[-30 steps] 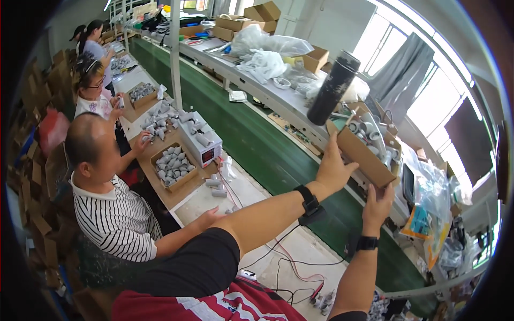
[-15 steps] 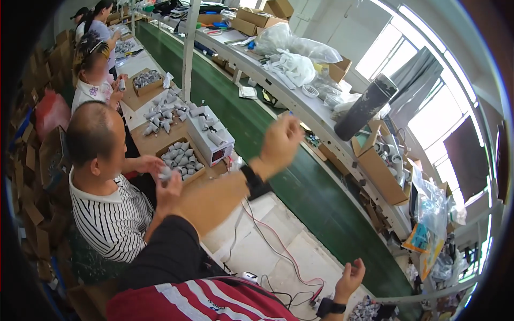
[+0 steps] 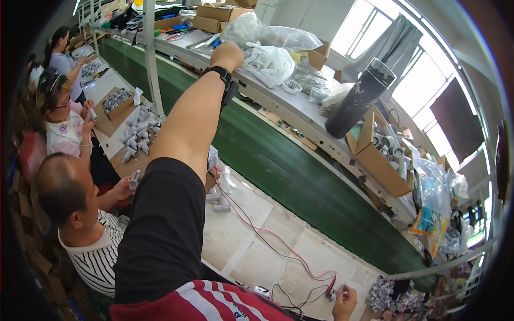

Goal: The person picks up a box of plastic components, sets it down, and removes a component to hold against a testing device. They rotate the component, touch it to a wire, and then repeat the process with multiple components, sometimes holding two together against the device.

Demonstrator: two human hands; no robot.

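Stretches the left hand (image 3: 227,56) far forward across the green conveyor belt (image 3: 267,155), up to the near edge of the long grey shelf (image 3: 302,104). Shows only the back of that hand, with the fingers turned away and hidden; cannot tell open from closed there, nor anything gripped. Overlaps in view with the lower side of a clear plastic bag (image 3: 242,28) on the shelf, just beside a crumpled white plastic bag (image 3: 270,65); cannot tell contact from a small gap. Wears a black wristband (image 3: 227,88) on the left wrist and a black sleeve (image 3: 166,224) on the upper arm.

Holds the right hand (image 3: 345,303) low over the pale bench (image 3: 316,241), near the bottom of the view, with fingers curled inward; cannot tell of anything pinched between them. Has the ends of red and black leads (image 3: 333,280) just beside that hand, and a heap of small grey parts (image 3: 379,294) to its right.

Faces, farther right along the shelf, an open cardboard box (image 3: 385,174) of grey plastic fittings (image 3: 396,152), near a scuffed black cylinder (image 3: 356,104). Shares the bench with a co-worker (image 3: 93,249) in a striped shirt, at the left, with a grey fitting (image 3: 134,180) in hand.
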